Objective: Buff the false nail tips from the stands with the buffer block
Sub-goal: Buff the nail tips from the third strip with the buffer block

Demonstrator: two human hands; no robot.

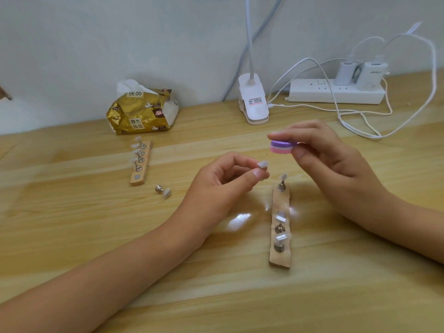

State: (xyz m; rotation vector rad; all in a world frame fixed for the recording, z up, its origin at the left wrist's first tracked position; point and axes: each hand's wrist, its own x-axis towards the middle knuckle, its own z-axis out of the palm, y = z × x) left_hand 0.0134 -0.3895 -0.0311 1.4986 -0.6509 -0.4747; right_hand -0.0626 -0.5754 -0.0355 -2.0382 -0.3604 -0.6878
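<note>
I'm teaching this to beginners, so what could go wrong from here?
1. The left hand pinches the nail tip only at its fingertips; pressure from the buffer block in the right hand might flick it away.
2. Both hands hover close to the near stand; a dropped wrist could knock its upright tips.
3. The loose holder lying on its side on the table may roll away unnoticed.

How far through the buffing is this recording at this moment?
Possibly done: one tip on a loose holder lies beside the far stand. In hand: the left hand pinches a nail tip, and the right hand holds the buffer block close by, not touching. Left: three tips on the far stand and three on the near stand. Their finish cannot be judged.
</note>
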